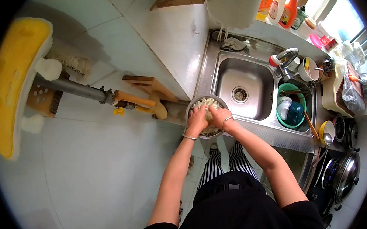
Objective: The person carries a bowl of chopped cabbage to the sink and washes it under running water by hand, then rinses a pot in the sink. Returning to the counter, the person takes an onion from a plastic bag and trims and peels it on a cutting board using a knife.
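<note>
A round metal bowl [188, 115] sits at the left end of the sink counter, filled with pale, shredded-looking food [208, 101]. Both my hands are inside it. My left hand [197, 121] is on the bowl's left side, its fingers curled into the pale shreds. On the right side my right hand [220, 116] presses into the same food with bent fingers, close to the left one. The fingertips are partly buried, and what kind of food this is I cannot make out. Each wrist wears a bangle.
A steel sink [232, 75] lies right of the bowl, with a faucet [288, 58]. Dishes fill a green basin [304, 102] in the second compartment. Cleaning bottles [289, 11] line the windowsill. A lidded pot [346, 177] stands at right; a yellow mop head [17, 83] hangs at left.
</note>
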`<state>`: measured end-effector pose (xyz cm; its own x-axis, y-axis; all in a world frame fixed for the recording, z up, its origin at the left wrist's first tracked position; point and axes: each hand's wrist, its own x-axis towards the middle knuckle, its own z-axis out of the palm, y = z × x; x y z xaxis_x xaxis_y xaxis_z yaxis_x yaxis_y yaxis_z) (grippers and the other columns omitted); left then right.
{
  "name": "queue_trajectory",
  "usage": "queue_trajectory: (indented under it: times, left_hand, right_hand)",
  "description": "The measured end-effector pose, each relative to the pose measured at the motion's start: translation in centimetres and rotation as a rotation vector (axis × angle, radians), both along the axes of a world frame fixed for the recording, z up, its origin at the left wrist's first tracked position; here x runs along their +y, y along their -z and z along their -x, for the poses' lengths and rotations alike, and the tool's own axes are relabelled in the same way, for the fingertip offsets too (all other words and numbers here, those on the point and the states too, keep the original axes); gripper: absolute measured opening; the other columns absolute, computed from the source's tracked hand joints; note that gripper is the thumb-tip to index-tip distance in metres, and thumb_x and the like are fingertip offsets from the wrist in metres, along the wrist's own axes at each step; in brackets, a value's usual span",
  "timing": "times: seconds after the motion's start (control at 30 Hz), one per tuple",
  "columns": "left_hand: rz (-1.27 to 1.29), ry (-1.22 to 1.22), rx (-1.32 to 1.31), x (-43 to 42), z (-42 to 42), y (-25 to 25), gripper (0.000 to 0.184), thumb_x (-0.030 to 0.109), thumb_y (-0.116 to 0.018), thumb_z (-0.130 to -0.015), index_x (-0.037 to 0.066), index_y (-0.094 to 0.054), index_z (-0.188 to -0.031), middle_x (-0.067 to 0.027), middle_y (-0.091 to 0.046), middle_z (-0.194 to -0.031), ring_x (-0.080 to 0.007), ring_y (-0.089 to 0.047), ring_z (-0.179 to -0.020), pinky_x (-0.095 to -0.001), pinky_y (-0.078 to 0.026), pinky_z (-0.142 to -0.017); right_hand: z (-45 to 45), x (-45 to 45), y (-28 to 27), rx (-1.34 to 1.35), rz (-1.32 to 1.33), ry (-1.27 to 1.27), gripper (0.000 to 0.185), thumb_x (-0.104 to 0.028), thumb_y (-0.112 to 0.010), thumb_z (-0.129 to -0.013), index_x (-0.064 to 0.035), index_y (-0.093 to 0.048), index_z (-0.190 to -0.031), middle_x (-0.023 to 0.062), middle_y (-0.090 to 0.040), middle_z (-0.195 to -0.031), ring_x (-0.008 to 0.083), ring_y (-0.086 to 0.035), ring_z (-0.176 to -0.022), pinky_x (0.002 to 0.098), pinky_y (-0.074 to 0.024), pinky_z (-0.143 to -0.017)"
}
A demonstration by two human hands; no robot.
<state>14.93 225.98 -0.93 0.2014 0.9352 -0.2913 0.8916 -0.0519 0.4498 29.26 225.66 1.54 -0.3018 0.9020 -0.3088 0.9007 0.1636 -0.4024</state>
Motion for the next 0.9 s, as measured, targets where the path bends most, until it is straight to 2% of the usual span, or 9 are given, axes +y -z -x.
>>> queue_trajectory:
  times: [0.07, 0.13, 0.23, 0.33, 0.53, 0.67, 0.73, 0.87, 0.9]
  left_hand:
    - [-0.003, -0.017, -0.01, 0.0, -0.1, -0.3, 0.059, 0.015, -0.073, -0.066, 0.016, -0.044, -0.118, -0.0164, -0.049, -0.114, -0.0406, -0.052, -0.104, -0.0466, -0.045, -0.086]
    - [-0.025, -0.076, -0.108, -0.2, 0.1, -0.9, 0.053, 0.003, -0.066, -0.067, 0.015, -0.047, -0.115, -0.0163, -0.049, -0.113, -0.0396, -0.05, -0.106, -0.0475, -0.045, -0.084]
    - [-0.153, -0.079, -0.126, -0.8, 0.4, -1.8, 0.048, 0.013, -0.072, -0.067, 0.013, -0.049, -0.109, -0.0155, -0.051, -0.108, -0.0371, -0.05, -0.105, -0.0436, -0.044, -0.086]
    - [-0.302, -0.066, -0.238, -1.2, 0.7, -1.5, 0.046, 0.008, -0.072, -0.065, 0.009, -0.05, -0.105, -0.0151, -0.051, -0.104, -0.0361, -0.05, -0.101, -0.0428, -0.043, -0.087]
    - [-0.491, 0.01, -0.243, -2.5, 0.7, -1.1, 0.043, 0.002, -0.073, -0.062, 0.006, -0.051, -0.099, -0.0152, -0.048, -0.097, -0.0359, -0.049, -0.097, -0.0429, -0.041, -0.087]
    - [-0.416, 0.034, -0.248, -3.9, 0.9, -2.0, 0.046, 0.004, -0.073, -0.063, 0.006, -0.053, -0.104, -0.0161, -0.05, -0.106, -0.0361, -0.049, -0.101, -0.0432, -0.041, -0.088]
    - [-0.518, 0.121, -0.146, -4.6, 1.1, -3.1, 0.045, 0.006, -0.072, -0.067, 0.006, -0.055, -0.109, -0.0144, -0.053, -0.113, -0.0352, -0.049, -0.105, -0.0425, -0.041, -0.09]
    - [-0.45, 0.083, -0.201, -4.1, 1.3, -2.7, 0.039, 0.008, -0.068, -0.073, 0.007, -0.058, -0.111, -0.0113, -0.056, -0.116, -0.0335, -0.05, -0.108, -0.0409, -0.041, -0.092]
    - [-0.44, 0.065, -0.211, -3.8, 1.4, -1.8, 0.033, 0.009, -0.066, -0.075, 0.006, -0.06, -0.108, -0.0115, -0.058, -0.111, -0.0327, -0.05, -0.107, -0.0403, -0.042, -0.091]
  right_hand:
    - [-0.3, -0.1, 1.3, 0.046, -0.04, 0.012, 0.043, -0.015, -0.061, -0.073, -0.0133, -0.046, -0.113, 0.0201, -0.064, -0.087, 0.0363, -0.063, -0.082, 0.0452, -0.0493, -0.068]
    - [-0.4, -0.5, 0.9, 0.093, -0.077, 0.024, 0.04, -0.014, -0.061, -0.072, -0.0143, -0.048, -0.11, 0.0189, -0.064, -0.086, 0.0367, -0.063, -0.081, 0.0461, -0.0488, -0.067]
    - [-0.6, -1.2, 0.2, 0.152, -0.173, 0.051, 0.035, -0.012, -0.059, -0.073, -0.0152, -0.05, -0.107, 0.0161, -0.063, -0.083, 0.0363, -0.062, -0.076, 0.0465, -0.0484, -0.065]
    - [-0.6, -1.7, 0.1, 0.16, -0.231, 0.078, 0.032, -0.01, -0.058, -0.073, -0.0152, -0.051, -0.104, 0.0147, -0.062, -0.085, 0.0357, -0.061, -0.076, 0.0461, -0.0487, -0.065]
    - [-0.7, -3.1, 0.9, 0.282, -0.249, 0.13, 0.034, -0.007, -0.058, -0.072, -0.0145, -0.053, -0.105, 0.0124, -0.058, -0.103, 0.036, -0.061, -0.081, 0.0457, -0.05, -0.068]
    - [-1.5, -4.2, -0.8, 0.382, -0.316, 0.084, 0.033, -0.008, -0.055, -0.074, -0.0129, -0.055, -0.106, 0.0122, -0.058, -0.104, 0.0356, -0.061, -0.081, 0.0445, -0.0503, -0.07]
    - [-2.0, -4.3, -1.1, 0.398, -0.286, 0.081, 0.032, -0.008, -0.054, -0.075, -0.0123, -0.055, -0.106, 0.0119, -0.058, -0.103, 0.0349, -0.061, -0.083, 0.0439, -0.0503, -0.071]
    - [-2.1, -3.5, 1.1, 0.309, -0.214, 0.062, 0.028, -0.008, -0.054, -0.077, -0.0109, -0.057, -0.104, 0.0126, -0.06, -0.097, 0.0347, -0.061, -0.083, 0.0433, -0.0501, -0.072]
    - [-1.9, -3.3, 1.7, 0.288, -0.188, 0.05, 0.025, -0.008, -0.054, -0.077, -0.0096, -0.058, -0.102, 0.0136, -0.06, -0.096, 0.0352, -0.061, -0.083, 0.0436, -0.05, -0.072]
